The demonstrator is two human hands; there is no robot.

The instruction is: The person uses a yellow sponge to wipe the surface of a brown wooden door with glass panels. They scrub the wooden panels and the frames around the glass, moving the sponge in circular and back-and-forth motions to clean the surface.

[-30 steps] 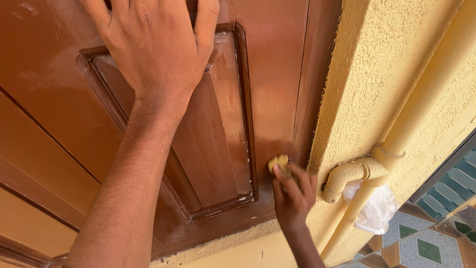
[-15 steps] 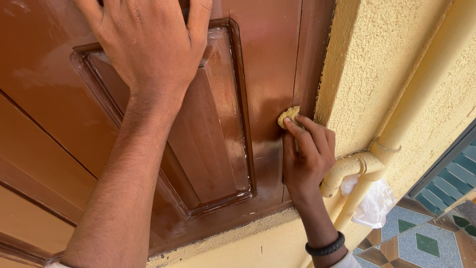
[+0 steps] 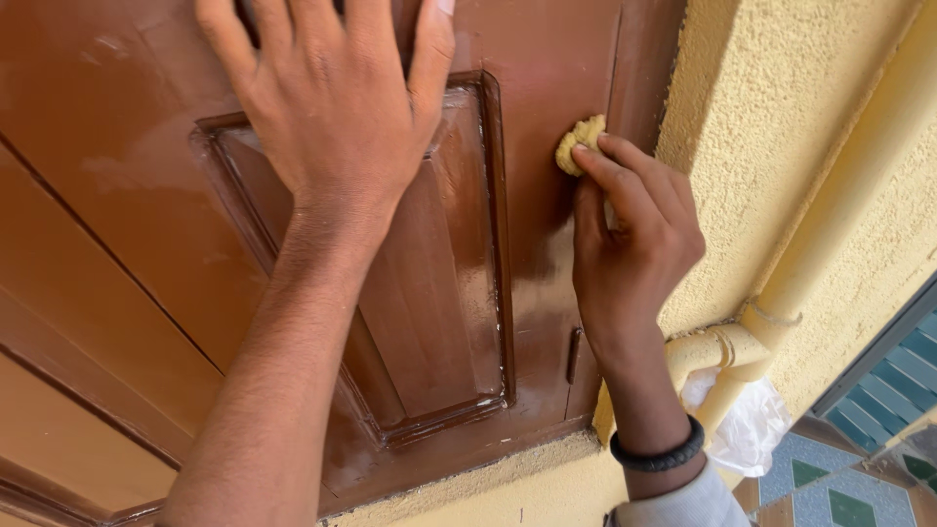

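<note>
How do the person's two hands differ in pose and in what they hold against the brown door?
The left hand lies flat and spread on the raised panel, holding nothing; the right hand is curled, its fingertips pressing a small yellowish pad to the door near its edge. Only the right wrist wears a dark band. Both touch the door.

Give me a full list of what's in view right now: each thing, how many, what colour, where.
door: one, glossy brown wood with a raised panel, fills the left and centre
pad: one, small yellow-tan wad, pressed on the door's right stile near the frame
wall: one, rough yellow plaster, right of the door
pipe: one, pale yellow with an elbow joint, running down the wall at right
plastic bag: one, whitish, bunched under the pipe joint
floor tiles: several, patterned green, grey and brown, bottom right
wristband: one, black, on the right wrist
left hand: flat, fingers spread, on the panel's top
right hand: fingers holding the pad against the door
</note>
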